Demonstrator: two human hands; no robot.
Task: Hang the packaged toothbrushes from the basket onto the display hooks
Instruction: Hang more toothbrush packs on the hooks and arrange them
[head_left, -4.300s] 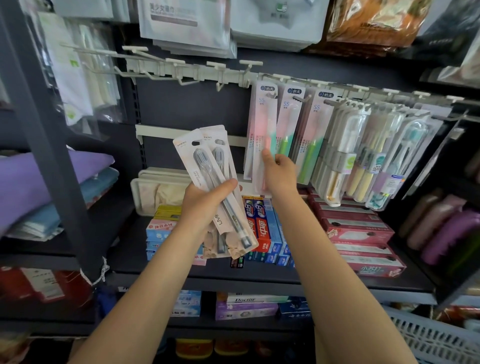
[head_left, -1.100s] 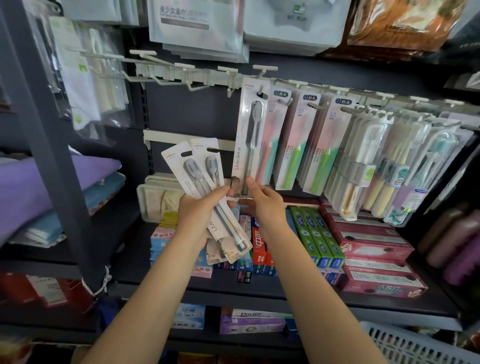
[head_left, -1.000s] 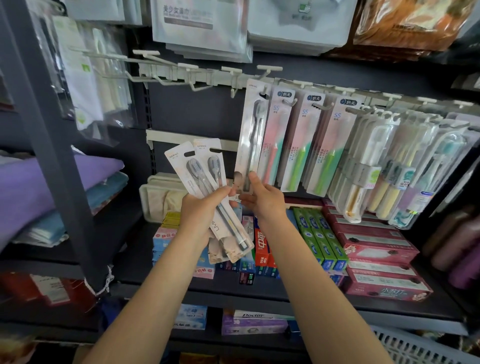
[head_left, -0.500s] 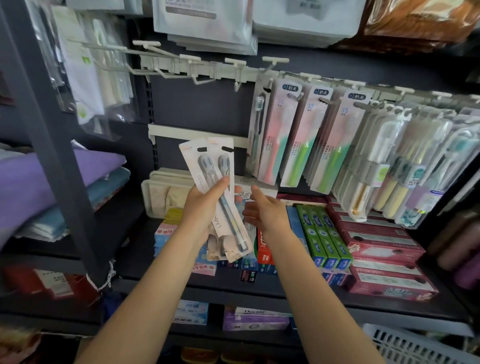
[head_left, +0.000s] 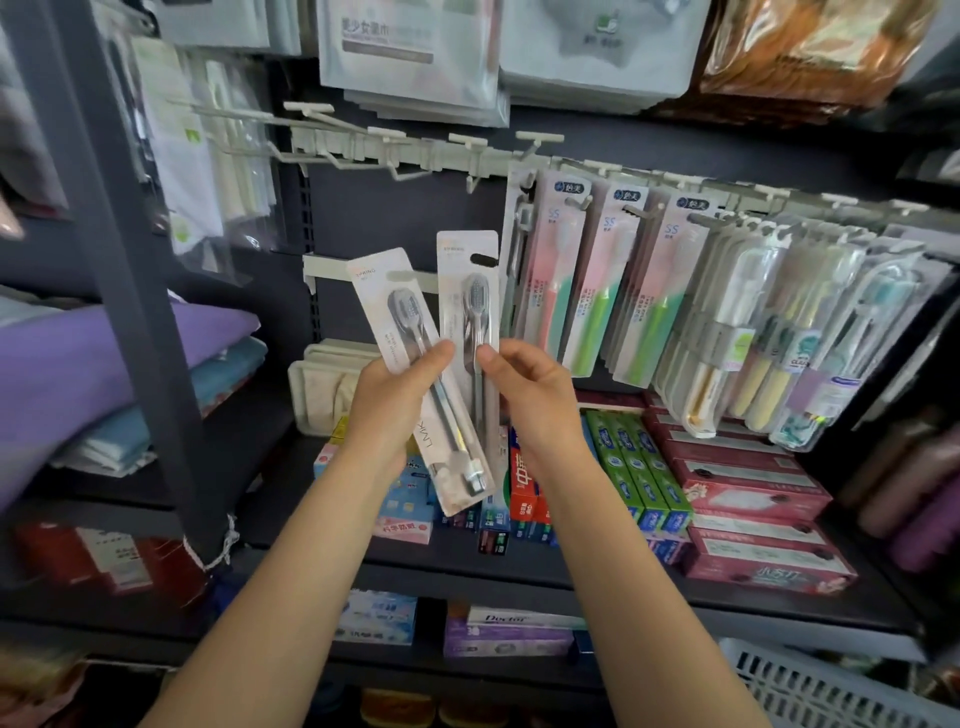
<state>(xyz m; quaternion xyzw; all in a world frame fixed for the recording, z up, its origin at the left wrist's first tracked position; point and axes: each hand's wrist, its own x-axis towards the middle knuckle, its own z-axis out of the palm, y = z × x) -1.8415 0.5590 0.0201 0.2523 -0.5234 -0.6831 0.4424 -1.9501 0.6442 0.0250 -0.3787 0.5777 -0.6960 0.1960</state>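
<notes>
Both grips are closed on toothbrush packs in front of the shelving: the left hand (head_left: 387, 402) curls round a tilted pack (head_left: 415, 374), thumb across its front, and the right hand (head_left: 524, 387) pinches an upright pack (head_left: 465, 291) between thumb and fingers. The two packs overlap at their lower ends, just beside each other, held in the air below the hooks.

Behind them stands dark shelving (head_left: 519, 564) with a grey upright post (head_left: 130, 291) on the left. Folded purple cloth (head_left: 67, 374) lies on a shelf left of the post. A pale hook rail (head_left: 415, 150) crosses the back panel; its left hooks are bare, while from the middle rightward hang pink-and-green toothbrush packs (head_left: 597, 291) and clear-cased ones (head_left: 779, 332). One grey pack (head_left: 517, 234) hangs at the left end of that row, just right of the upright pack. Toothpaste boxes (head_left: 639, 478) line the shelf under the hands. A white basket (head_left: 831, 686) shows at the lower right corner; its contents cannot be seen.
</notes>
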